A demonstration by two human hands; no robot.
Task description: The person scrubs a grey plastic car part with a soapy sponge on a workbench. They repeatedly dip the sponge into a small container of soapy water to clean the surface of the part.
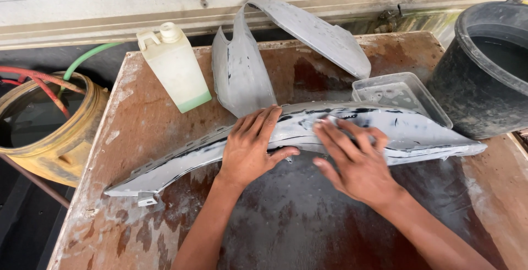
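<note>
Whatever our right hand (pixel 357 162) presses under its fingers is hidden, so we cannot tell its grip, and the black bucket (pixel 484 77) is cut off at the frame edge. Our left hand (pixel 253 149) lies flat and open on the long grey panel (pixel 418 132), which stretches across the wet, stained wooden desk (pixel 148 116) beneath both palms.

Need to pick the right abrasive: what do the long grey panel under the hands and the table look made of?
Long grey panel: likely moulded plastic, with thin curved edges and mounting tabs, coated in matt grey primer rubbed through to black in streaks. Table: seemingly plywood, reddish-brown, worn, with pale dusty patches.
</note>
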